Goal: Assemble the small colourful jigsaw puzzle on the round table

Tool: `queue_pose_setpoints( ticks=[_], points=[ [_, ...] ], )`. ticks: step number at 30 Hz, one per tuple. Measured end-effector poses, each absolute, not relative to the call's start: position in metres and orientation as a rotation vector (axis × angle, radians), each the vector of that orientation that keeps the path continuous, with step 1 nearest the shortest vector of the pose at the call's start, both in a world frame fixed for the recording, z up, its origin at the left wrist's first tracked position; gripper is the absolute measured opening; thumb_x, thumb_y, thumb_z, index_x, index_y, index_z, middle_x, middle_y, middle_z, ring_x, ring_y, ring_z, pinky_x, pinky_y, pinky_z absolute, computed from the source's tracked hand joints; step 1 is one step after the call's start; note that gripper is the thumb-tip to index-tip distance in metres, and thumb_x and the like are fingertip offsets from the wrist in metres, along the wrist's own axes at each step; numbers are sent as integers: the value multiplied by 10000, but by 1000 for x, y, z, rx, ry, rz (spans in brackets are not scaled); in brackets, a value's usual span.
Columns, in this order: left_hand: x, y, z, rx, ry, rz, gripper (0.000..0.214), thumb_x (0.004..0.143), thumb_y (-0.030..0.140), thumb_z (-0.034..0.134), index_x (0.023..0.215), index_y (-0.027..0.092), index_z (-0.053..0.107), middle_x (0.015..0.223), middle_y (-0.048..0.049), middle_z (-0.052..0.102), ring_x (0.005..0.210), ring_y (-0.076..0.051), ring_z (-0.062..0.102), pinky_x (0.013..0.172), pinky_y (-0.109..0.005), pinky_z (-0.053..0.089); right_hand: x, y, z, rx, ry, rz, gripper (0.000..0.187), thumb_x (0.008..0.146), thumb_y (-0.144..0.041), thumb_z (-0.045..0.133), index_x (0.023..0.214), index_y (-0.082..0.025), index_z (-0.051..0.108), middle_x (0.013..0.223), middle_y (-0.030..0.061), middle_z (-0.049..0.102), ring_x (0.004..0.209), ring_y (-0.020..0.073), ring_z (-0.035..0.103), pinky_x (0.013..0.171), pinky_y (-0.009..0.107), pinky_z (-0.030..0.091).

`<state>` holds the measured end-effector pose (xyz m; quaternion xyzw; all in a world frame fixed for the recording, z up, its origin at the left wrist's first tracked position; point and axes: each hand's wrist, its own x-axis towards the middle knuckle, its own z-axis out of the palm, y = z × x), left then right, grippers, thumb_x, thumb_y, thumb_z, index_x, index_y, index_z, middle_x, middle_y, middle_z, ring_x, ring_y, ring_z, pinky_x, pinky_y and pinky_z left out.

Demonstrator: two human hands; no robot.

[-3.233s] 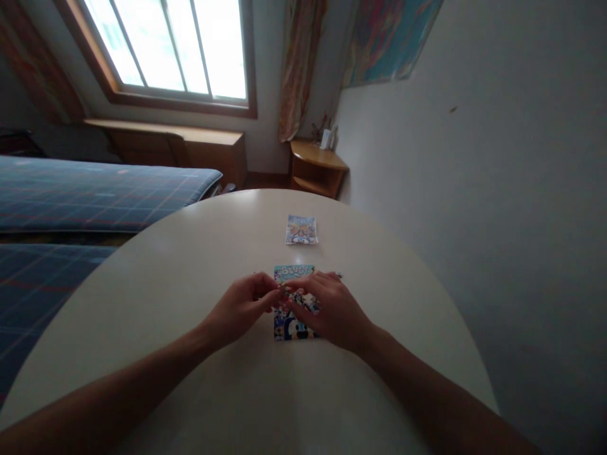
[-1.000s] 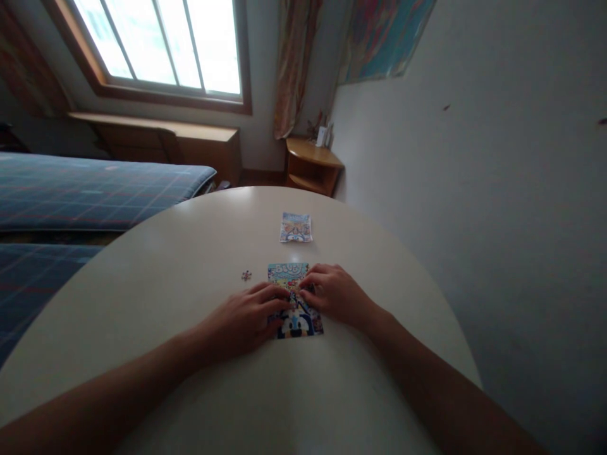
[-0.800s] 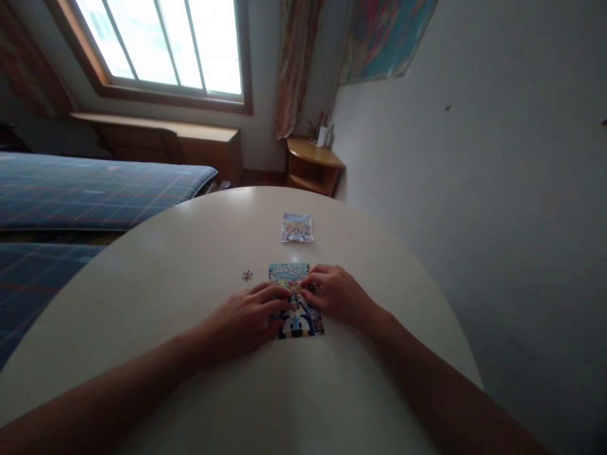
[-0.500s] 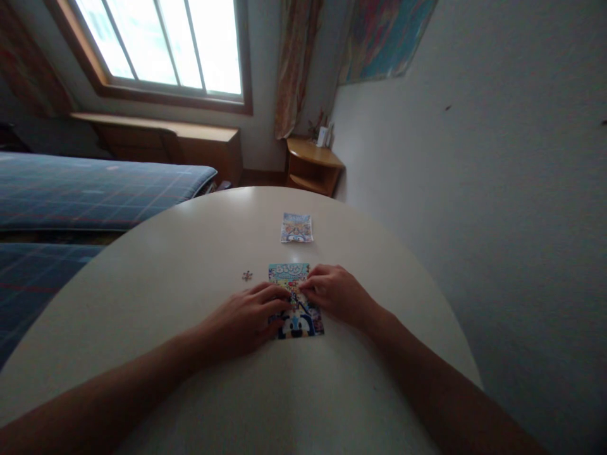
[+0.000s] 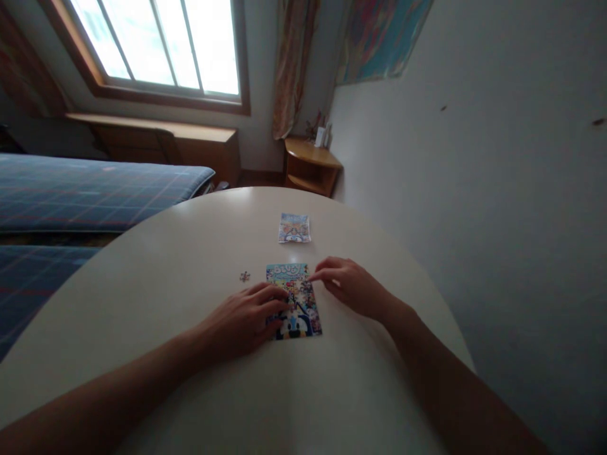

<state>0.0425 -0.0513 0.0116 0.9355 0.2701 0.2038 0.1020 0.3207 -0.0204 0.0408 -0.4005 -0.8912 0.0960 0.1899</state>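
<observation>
A small jigsaw puzzle (image 5: pixel 294 325) with a blue cartoon dog and lettering along its top lies flat on the round table. My left hand (image 5: pixel 253 313) rests across its left side, fingers apart and lying flat, covering part of the picture. At the puzzle's upper right edge is my right hand (image 5: pixel 351 284), its index finger stretched out to the edge and the other fingers loosely curled, with nothing seen in it. One loose puzzle piece (image 5: pixel 245 277) sits on the table left of the puzzle. Beyond it lies a creased picture sheet (image 5: pixel 294 229) with a similar design.
The white round table (image 5: pixel 190 278) fills the foreground. A mattress with blue plaid cover (image 5: pixel 95 196) is to the left, and a white wall (image 5: pixel 497 189) rises on the right. A wooden corner shelf (image 5: pixel 310 153) stands behind the table, near the window (image 5: pixel 161 44).
My right hand has moved right, off the middle of the puzzle to its upper right edge, uncovering more picture. My left hand has stayed in place.
</observation>
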Motion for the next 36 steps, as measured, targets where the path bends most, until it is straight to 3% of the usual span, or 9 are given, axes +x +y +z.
queue_pose_setpoints(
  ticks=[5,9,24,28,36],
  points=[
    [42,-50,10,2778,787,641,261,955,211,529,1198,234,622,1247,-74,634,1127,-232,592,961,-445,540,350,-17,54,-1413,-2379,432,170,885,-201,608,981,-202,748,907,56,719,772,156,644,735,286,495],
    [41,-49,9,2792,778,645,261,956,213,535,1201,232,622,1250,-79,635,1138,-241,590,970,-452,534,356,-17,55,-1438,-2401,605,173,851,-299,669,963,-196,753,864,50,709,765,162,638,712,277,494],
    [40,-48,8,2797,783,639,263,954,206,529,1202,226,614,1246,-81,636,1111,-242,599,943,-456,545,345,-18,50,-1472,-2429,662,113,776,-240,720,859,-173,681,860,44,677,749,159,600,678,264,459],
    [40,-48,9,2793,796,603,268,961,214,525,1218,232,600,1264,-69,625,1123,-241,589,951,-455,539,337,-19,46,-1367,-2382,821,23,827,-185,647,845,-179,659,832,16,705,737,137,616,716,262,462],
    [42,-51,12,2797,798,578,252,956,201,523,1193,215,607,1247,-71,634,1114,-252,592,942,-476,540,308,-20,30,-1180,-2214,726,168,843,-103,586,917,-180,717,915,35,711,822,136,627,748,257,456]
  ],
)
